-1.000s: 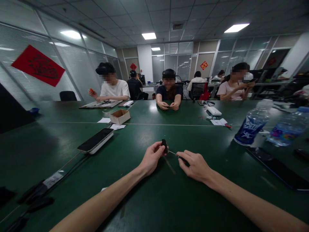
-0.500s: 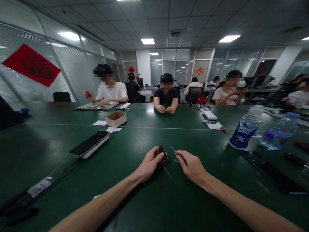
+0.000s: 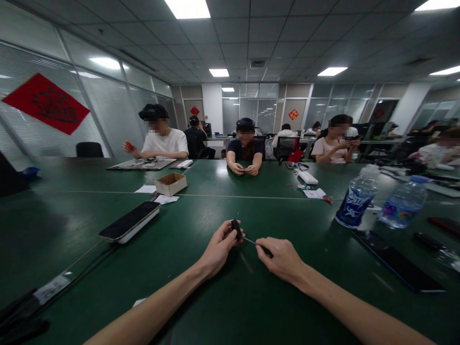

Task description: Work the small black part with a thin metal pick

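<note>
My left hand [image 3: 222,245] is closed around a small black block-shaped part [image 3: 236,229], held upright a little above the green table [image 3: 201,306]. Between the fingers of my right hand [image 3: 278,256] is a screwdriver with a thin metal shaft [image 3: 249,240]; its dark handle is mostly hidden in the palm. The shaft points left, and its tip meets or lies right beside the black part near my left fingertips. Whether it sits in the part I cannot tell.
On the left lie a phone on a white block [image 3: 131,223] with cables and an open cardboard box [image 3: 170,184]. Two bottles [image 3: 357,196] and a dark phone [image 3: 398,261] are to the right. Across the table sits a person [image 3: 245,148], with others working nearby.
My right hand has lowered and the screwdriver's tip has come to the black part, from a gap beside it. The view has tilted up slightly.
</note>
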{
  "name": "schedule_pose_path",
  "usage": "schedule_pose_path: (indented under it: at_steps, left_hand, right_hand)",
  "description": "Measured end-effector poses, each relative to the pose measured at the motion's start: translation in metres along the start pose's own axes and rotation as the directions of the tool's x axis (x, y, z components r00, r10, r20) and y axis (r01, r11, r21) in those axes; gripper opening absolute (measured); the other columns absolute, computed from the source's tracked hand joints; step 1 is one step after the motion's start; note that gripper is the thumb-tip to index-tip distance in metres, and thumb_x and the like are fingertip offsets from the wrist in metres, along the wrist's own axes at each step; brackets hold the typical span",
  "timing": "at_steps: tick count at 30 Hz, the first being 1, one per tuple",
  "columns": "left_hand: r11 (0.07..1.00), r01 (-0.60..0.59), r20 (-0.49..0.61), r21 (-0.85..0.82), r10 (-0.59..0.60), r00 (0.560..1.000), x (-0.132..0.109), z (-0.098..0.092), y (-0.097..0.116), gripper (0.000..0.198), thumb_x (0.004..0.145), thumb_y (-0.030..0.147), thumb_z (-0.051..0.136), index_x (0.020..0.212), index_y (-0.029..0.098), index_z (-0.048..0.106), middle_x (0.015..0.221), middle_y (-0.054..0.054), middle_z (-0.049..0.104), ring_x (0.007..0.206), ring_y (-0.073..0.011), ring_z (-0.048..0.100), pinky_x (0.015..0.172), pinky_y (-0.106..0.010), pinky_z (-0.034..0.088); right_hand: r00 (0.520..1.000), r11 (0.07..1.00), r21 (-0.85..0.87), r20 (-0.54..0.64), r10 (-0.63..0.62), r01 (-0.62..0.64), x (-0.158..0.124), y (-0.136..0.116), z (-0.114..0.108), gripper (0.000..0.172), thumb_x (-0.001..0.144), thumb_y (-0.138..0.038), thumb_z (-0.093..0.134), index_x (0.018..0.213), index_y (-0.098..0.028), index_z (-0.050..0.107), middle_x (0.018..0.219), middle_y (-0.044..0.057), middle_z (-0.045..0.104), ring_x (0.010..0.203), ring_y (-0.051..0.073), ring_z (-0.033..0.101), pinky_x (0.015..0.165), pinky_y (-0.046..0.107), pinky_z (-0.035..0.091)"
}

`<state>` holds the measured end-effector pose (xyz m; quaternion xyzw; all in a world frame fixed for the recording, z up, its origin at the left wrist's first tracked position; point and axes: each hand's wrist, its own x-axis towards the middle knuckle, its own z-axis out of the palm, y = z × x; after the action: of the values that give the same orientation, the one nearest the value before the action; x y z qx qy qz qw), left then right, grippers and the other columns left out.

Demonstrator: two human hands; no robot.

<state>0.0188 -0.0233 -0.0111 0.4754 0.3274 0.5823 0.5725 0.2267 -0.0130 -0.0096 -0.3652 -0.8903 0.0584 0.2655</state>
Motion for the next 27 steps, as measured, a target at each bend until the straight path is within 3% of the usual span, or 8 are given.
schedule_pose_path:
  at_steps: [6,14,27]
  left_hand:
    - [0.998,-0.024,0.002,0.055,0.023,1.000,-0.0001,0.0011,-0.0011,0.035,0.083,0.037,0.058,0.113,0.018,0.055,0.107,-0.011,0.059,0.096,-0.0215,0.058,0.090,-0.038,0.044]
    - [0.965,-0.072,0.094,0.252,0.050,0.994,-0.0030,0.0003,0.0063,0.031,0.086,0.033,0.054,0.112,0.019,0.056,0.103,-0.009,0.061,0.095,-0.0218,0.057,0.089,-0.037,0.044]
    - [0.994,-0.042,0.043,0.098,0.038,0.998,-0.0048,0.0002,0.0008,0.030,0.085,0.040,0.055,0.102,0.016,0.055,0.100,-0.009,0.060,0.091,-0.0207,0.058,0.091,-0.040,0.045]
  right_hand:
    - [1.000,0.999,-0.048,0.003,0.003,-0.003,-0.0009,-0.0013,-0.0012,0.021,0.095,-0.027,0.042,0.103,-0.021,0.061,0.074,0.000,0.060,0.062,0.011,0.055,0.058,0.023,0.039]
    - [1.000,0.998,-0.065,0.016,-0.007,0.008,-0.0044,-0.0015,-0.0023,0.021,0.095,-0.028,0.043,0.103,-0.020,0.061,0.077,0.002,0.060,0.062,0.011,0.055,0.057,0.023,0.040]
    - [0.999,0.999,0.023,0.015,-0.048,0.048,-0.0046,-0.0032,-0.0021,0.024,0.097,-0.027,0.040,0.113,-0.019,0.056,0.089,0.004,0.060,0.071,0.013,0.058,0.064,0.024,0.047]
